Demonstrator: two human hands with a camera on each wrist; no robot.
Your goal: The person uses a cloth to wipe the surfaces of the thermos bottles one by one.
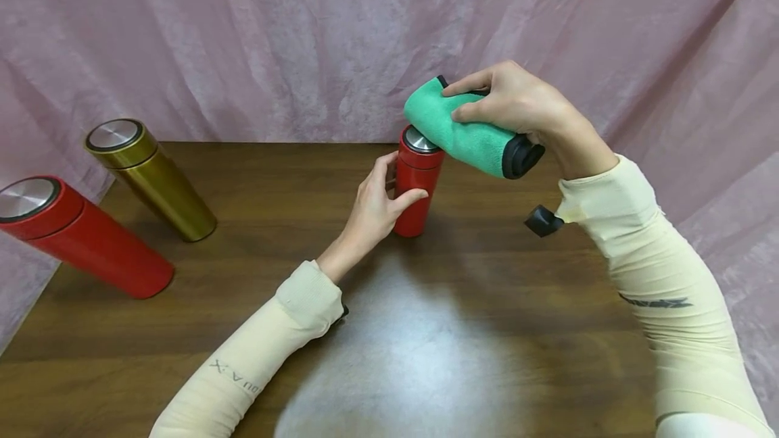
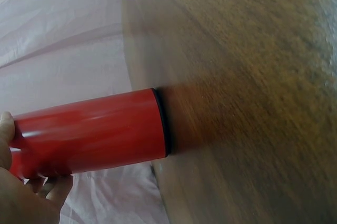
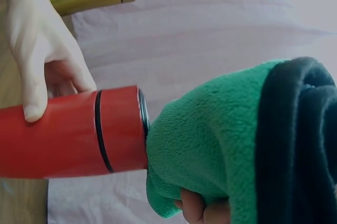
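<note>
A small red thermos (image 1: 416,174) with a silver-topped lid stands upright near the back of the table. My left hand (image 1: 379,198) holds it from the left side, thumb across the front and fingers behind. In the left wrist view, its black-edged base (image 2: 162,123) meets the wood. My right hand (image 1: 523,100) grips a folded green cloth (image 1: 459,130) with dark edging, thumb and fingers on its upper side. One part of the cloth lies against the lid, as the right wrist view shows with the green fabric (image 3: 205,129) right at the lid's rim.
At the left stand a gold thermos (image 1: 161,184) and a larger red thermos (image 1: 100,245), both with silver-topped lids. The brown wooden table (image 1: 255,222) meets a pink curtain (image 1: 274,53) at its back edge. A small black object (image 1: 544,221) hangs at the right cuff.
</note>
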